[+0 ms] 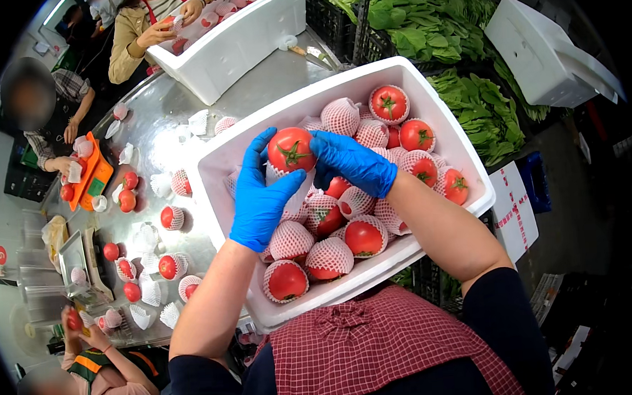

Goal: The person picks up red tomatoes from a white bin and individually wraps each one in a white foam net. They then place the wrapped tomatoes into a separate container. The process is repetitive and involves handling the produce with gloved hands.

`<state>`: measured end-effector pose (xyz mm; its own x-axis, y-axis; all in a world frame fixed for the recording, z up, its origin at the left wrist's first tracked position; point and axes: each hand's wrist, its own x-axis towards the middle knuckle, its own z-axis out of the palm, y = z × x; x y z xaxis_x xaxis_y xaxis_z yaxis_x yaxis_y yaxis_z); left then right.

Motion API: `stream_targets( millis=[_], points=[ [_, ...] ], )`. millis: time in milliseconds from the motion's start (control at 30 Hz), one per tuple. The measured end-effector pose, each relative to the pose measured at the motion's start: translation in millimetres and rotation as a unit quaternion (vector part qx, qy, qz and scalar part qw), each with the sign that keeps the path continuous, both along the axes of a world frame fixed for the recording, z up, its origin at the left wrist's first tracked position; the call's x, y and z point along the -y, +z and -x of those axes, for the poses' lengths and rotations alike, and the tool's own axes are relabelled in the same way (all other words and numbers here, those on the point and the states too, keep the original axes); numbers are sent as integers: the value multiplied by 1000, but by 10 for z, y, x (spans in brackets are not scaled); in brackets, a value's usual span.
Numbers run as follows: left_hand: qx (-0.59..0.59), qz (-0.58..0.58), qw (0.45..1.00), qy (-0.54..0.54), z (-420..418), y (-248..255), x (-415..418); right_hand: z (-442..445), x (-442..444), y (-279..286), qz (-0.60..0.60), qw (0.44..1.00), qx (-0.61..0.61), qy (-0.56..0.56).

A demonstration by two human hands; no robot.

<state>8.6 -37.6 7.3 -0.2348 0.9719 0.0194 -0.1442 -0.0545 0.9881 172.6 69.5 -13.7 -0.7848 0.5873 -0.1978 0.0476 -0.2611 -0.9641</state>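
Both my hands wear blue gloves and meet over a white foam box [215, 190]. My left hand [264, 192] cups a red tomato [287, 145] from the left and below, its green calyx turned towards me. White foam netting [296, 200] sits under the tomato, partly hidden by my fingers. My right hand [354, 160] grips the tomato's right side with thumb and curled fingers; some fingertips are out of sight. Beneath my hands the box holds many tomatoes in foam nets, such as a netted tomato [286, 281] at the near left corner.
Loose tomatoes [127, 200] and foam nets [149, 289] lie on the metal table [266, 86] at left. An orange scale [91, 173] stands by a co-worker. Another person handles tomatoes over a second foam box [242, 52]. Leafy greens [473, 112] fill crates at right.
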Motion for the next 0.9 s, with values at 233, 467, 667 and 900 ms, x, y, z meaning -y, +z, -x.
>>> stream_targets(
  millis=[233,467,667,900],
  points=[
    [70,-41,997,19,-144,-156,-26,20,67,92,-65,996,-51,-31],
    [125,37,989,-66,68,-309,-46,28,52,144,-147,989,-15,-28],
    [77,50,994,-52,-28,-163,-64,-14,-27,47,-44,992,-92,-81],
    [-7,57,998,-2,52,-280,-43,-76,-129,-4,194,970,-125,-74]
  ],
)
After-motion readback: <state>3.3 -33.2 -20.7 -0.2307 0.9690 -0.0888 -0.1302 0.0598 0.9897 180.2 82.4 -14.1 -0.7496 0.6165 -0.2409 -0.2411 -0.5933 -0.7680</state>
